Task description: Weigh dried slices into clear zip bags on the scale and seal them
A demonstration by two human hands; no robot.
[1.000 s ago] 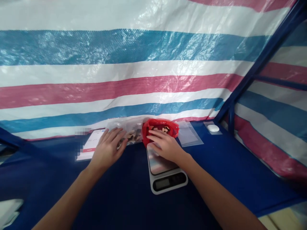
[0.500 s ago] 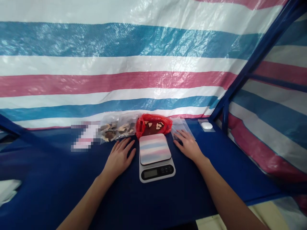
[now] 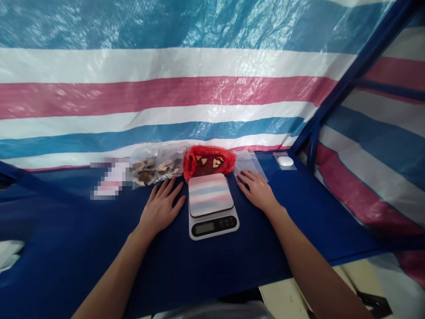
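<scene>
My left hand [image 3: 161, 207] lies flat on the blue tabletop, fingers spread and holding nothing. Just beyond its fingertips are clear plastic bags [image 3: 159, 166] with brown and cream dried pieces inside. My right hand [image 3: 257, 190] also rests flat with fingers apart, its fingertips at the lower edge of a clear plastic bag [image 3: 249, 161] that looks flat. Between my hands sits a kitchen scale [image 3: 211, 206] with a shiny plate and a dark display panel. Behind the scale an open red plastic bag [image 3: 209, 166] holds several cream and dark pieces.
A white rounded object [image 3: 284, 161] lies on a small clear bag at the back right. A blurred-out paper-like item [image 3: 111, 178] is at the back left. White items [image 3: 9, 254] sit at the far left edge. Striped sheeting [image 3: 166, 95] and blue frame bars [image 3: 332, 102] enclose the blue table [image 3: 206, 270].
The view has tilted down a little, so everything on the table appears slightly higher. Both hands stay flat in the same places, and no object has been moved.
</scene>
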